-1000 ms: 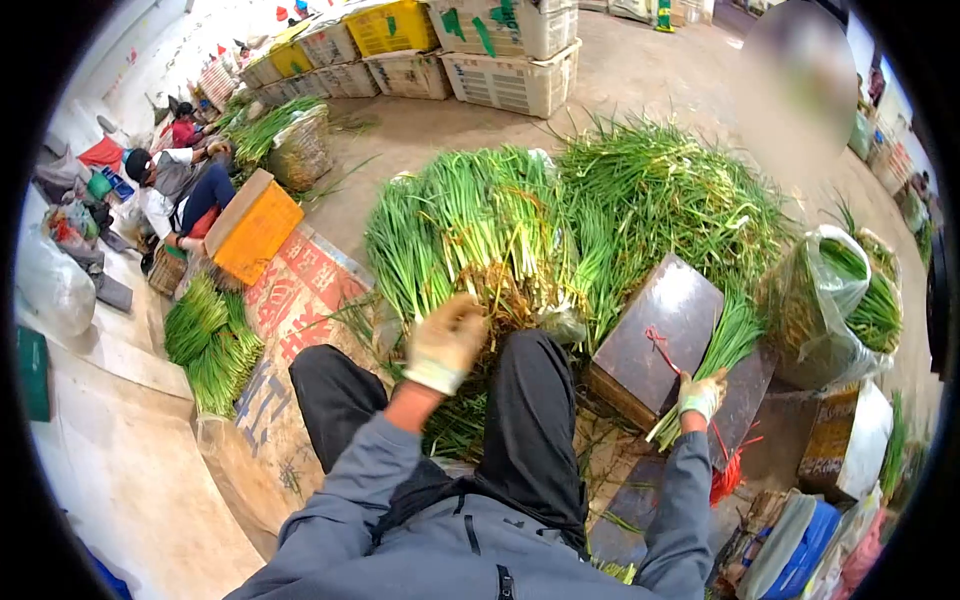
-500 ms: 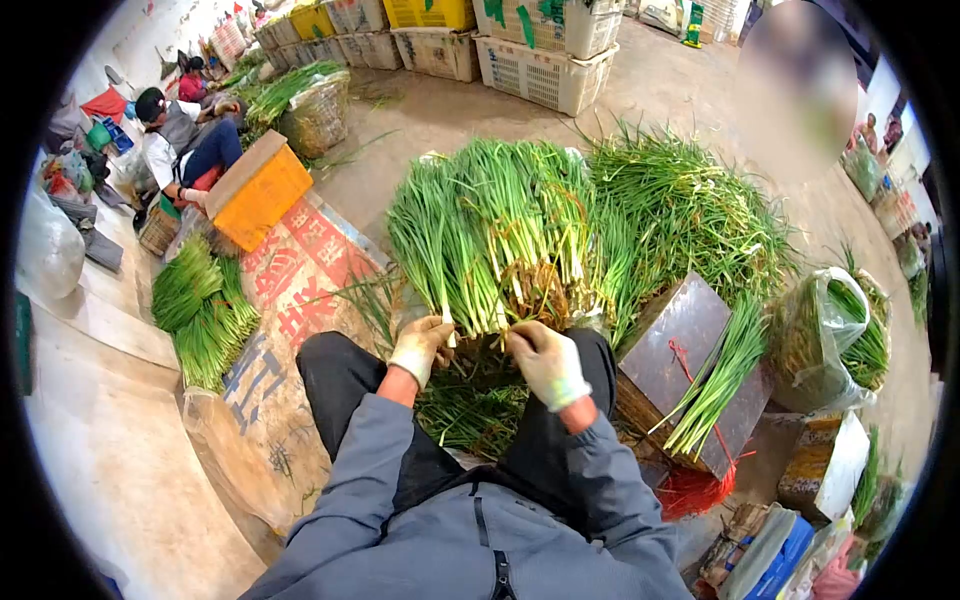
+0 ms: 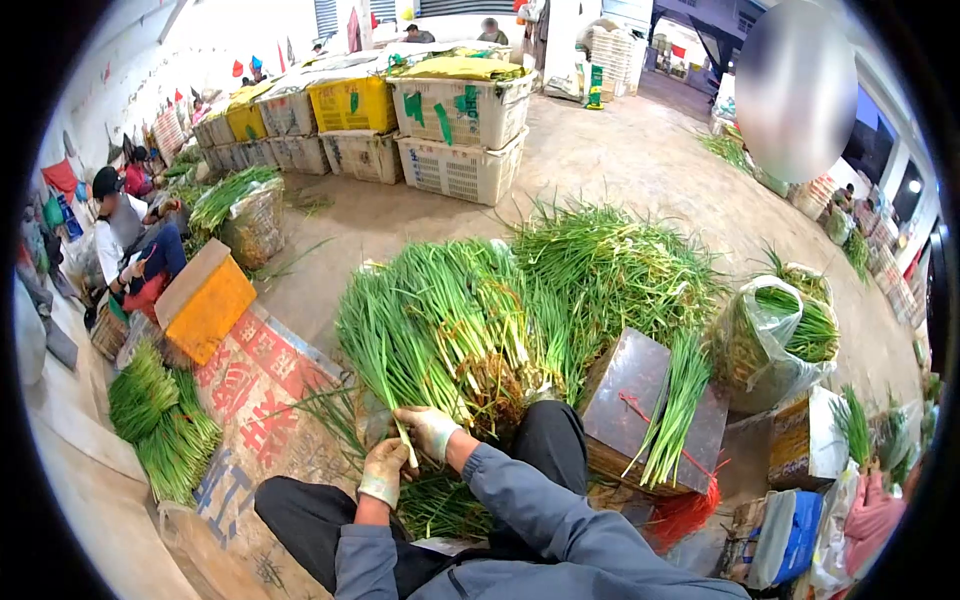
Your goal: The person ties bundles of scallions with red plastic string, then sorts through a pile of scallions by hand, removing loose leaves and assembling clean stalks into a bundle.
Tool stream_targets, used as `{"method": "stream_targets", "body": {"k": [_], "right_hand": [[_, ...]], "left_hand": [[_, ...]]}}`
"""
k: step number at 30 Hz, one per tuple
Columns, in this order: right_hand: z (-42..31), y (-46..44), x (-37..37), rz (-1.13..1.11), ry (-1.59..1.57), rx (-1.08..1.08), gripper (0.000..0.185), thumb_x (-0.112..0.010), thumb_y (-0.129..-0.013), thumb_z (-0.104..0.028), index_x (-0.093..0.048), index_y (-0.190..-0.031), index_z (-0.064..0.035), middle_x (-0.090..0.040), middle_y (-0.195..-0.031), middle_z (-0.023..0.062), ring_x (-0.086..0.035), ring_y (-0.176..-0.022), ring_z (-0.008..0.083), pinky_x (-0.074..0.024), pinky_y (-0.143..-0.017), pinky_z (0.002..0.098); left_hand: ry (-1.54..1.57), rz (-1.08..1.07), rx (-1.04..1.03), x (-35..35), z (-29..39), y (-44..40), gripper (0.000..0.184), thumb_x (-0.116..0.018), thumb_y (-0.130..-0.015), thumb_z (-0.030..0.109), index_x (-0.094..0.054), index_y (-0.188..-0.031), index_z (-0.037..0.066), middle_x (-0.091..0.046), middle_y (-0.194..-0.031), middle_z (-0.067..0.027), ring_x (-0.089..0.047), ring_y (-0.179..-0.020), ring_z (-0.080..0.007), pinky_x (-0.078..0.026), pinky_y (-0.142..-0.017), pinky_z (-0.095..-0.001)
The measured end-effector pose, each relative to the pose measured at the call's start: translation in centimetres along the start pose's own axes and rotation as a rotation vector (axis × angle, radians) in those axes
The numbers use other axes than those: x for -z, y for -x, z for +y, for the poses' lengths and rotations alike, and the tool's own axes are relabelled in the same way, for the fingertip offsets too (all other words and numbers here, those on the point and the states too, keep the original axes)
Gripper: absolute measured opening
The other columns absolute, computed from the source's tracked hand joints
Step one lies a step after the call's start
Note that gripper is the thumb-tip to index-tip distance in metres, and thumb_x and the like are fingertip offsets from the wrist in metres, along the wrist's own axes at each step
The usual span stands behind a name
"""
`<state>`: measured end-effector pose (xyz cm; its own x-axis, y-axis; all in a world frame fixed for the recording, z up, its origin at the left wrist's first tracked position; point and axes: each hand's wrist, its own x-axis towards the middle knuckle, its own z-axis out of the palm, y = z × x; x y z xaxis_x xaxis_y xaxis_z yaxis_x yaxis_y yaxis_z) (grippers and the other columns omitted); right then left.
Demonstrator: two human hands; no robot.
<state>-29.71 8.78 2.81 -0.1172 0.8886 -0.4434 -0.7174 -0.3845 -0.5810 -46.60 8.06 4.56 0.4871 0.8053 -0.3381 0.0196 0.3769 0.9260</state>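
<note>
Both my hands wear pale, stained gloves and are close together over my lap. A pale green onion stalk (image 3: pixel 408 447) runs between them, its white end pointing down. My right hand (image 3: pixel 432 432) is closed on the upper part of this stalk. Just below and to the left, my left hand (image 3: pixel 381 472) has its fingers pinched against the stalk's lower part. In front of the hands lies a large heap of green onions (image 3: pixel 440 310), root ends toward me, some with brown, withered skins. Loose green leaves (image 3: pixel 445 508) lie below, between my legs.
A bigger leafy pile (image 3: pixel 620 270) lies behind. At right are a dark box (image 3: pixel 615 400) carrying a bundle (image 3: pixel 680 400) and red ties (image 3: pixel 685 515), and a plastic-lined basket (image 3: pixel 745 340). Bundles (image 3: pixel 165 420) and an orange box (image 3: pixel 210 310) are left, near a seated person (image 3: pixel 125 240). Crates (image 3: pixel 460 165) stand behind.
The view has tilted up and shifted right. My hands, formerly apart at the heap's root ends, have come together at the left around one stalk.
</note>
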Motion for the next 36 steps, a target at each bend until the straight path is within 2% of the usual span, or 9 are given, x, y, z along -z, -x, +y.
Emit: {"method": "stream_targets", "body": {"k": [6,13,16,19,21,23,26,31,36], "right_hand": [[-1.1,2.6,-2.9,0.031,0.135,0.119,0.072,-0.077,-0.085,-0.023,-0.044,-0.143,0.0051,-0.064,-0.122,0.0170,-0.064,-0.100,0.0246,-0.0519,-0.083,0.0410],[-3.6,3.7,-4.0,0.197,0.310,0.331,0.066,-0.076,-0.083,-0.018,-0.049,-0.138,0.0075,-0.070,-0.105,0.0149,-0.067,-0.086,0.0200,-0.0538,-0.076,0.0332],[-4.8,2.0,-1.6,0.276,0.642,0.385,0.057,-0.073,-0.086,-0.019,-0.054,-0.132,0.0081,-0.071,-0.104,0.0145,-0.069,-0.083,0.0203,-0.0534,-0.076,0.0314],[-6.7,8.6,-4.0,0.222,0.657,0.356,0.060,-0.072,-0.085,-0.024,-0.054,-0.131,0.0089,-0.071,-0.105,0.0175,-0.069,-0.089,0.0212,-0.0525,-0.081,0.0323],[-4.3,6.9,-2.6,0.141,0.716,0.334,0.061,-0.070,-0.086,-0.029,-0.055,-0.132,0.0071,-0.069,-0.108,0.0191,-0.067,-0.097,0.0231,-0.0505,-0.088,0.0332],[-3.0,10.0,-4.9,0.078,0.758,0.355,0.056,-0.069,-0.086,-0.030,-0.058,-0.127,0.0068,-0.070,-0.106,0.0180,-0.067,-0.095,0.0222,-0.0510,-0.086,0.0330],[-0.8,10.7,-6.5,-0.081,0.725,0.330,0.046,-0.064,-0.091,-0.029,-0.061,-0.124,0.0028,-0.071,-0.099,0.0130,-0.065,-0.086,0.0177,-0.0515,-0.079,0.0313],[1.5,13.0,-5.3,-0.060,0.852,0.261,0.029,-0.059,-0.096,-0.031,-0.064,-0.101,-0.0026,-0.058,-0.070,-0.0006,-0.054,-0.056,0.0097,-0.0445,-0.052,0.0272],[3.6,13.4,-2.3,0.014,0.726,0.226,0.027,-0.054,-0.099,-0.026,-0.063,-0.105,-0.0016,-0.061,-0.073,0.0044,-0.059,-0.060,0.0167,-0.0483,-0.057,0.0312]], "left_hand": [[-0.451,0.104,-0.060,-1.4,2.2,2.6,0.024,-0.059,-0.096,0.023,-0.065,-0.090,0.001,-0.068,-0.074,-0.0096,-0.065,-0.057,-0.0202,-0.051,-0.053,-0.0342],[-1.074,0.231,-0.645,-4.8,4.8,9.5,0.024,-0.058,-0.091,0.025,-0.063,-0.079,0.005,-0.066,-0.077,-0.0166,-0.065,-0.071,-0.0393,-0.050,-0.063,-0.0467],[-1.264,-0.403,-0.041,-4.1,1.2,10.9,0.036,-0.063,-0.087,0.034,-0.068,-0.113,0.009,-0.068,-0.106,-0.0233,-0.065,-0.101,-0.0391,-0.052,-0.085,-0.0420],[-1.413,-0.354,0.082,-0.1,-2.2,9.9,0.092,-0.073,-0.078,0.044,-0.034,-0.150,0.003,-0.046,-0.146,-0.0248,-0.047,-0.134,-0.0374,-0.040,-0.109,-0.0380],[-1.012,-0.017,0.028,1.8,-0.9,7.1,0.078,-0.070,-0.086,0.041,-0.041,-0.145,-0.001,-0.057,-0.134,-0.0216,-0.058,-0.118,-0.0335,-0.049,-0.097,-0.0413],[-0.026,-0.041,0.063,2.8,-0.3,4.8,0.058,-0.061,-0.095,0.044,-0.054,-0.133,0.000,-0.067,-0.114,-0.0144,-0.066,-0.098,-0.0259,-0.054,-0.086,-0.0437],[0.447,-0.123,-0.005,2.2,1.7,2.4,0.038,-0.058,-0.099,0.034,-0.061,-0.119,0.001,-0.068,-0.106,-0.0126,-0.065,-0.094,-0.0244,-0.053,-0.082,-0.0403],[0.476,0.010,-0.139,2.7,5.8,0.6,0.024,-0.056,-0.099,0.024,-0.063,-0.108,0.002,-0.068,-0.098,-0.0119,-0.066,-0.086,-0.0258,-0.055,-0.076,-0.0398],[0.754,0.189,-0.268,3.7,7.3,-0.3,0.018,-0.057,-0.098,0.016,-0.061,-0.108,0.002,-0.068,-0.091,-0.0120,-0.066,-0.081,-0.0275,-0.055,-0.071,-0.0393]]}}
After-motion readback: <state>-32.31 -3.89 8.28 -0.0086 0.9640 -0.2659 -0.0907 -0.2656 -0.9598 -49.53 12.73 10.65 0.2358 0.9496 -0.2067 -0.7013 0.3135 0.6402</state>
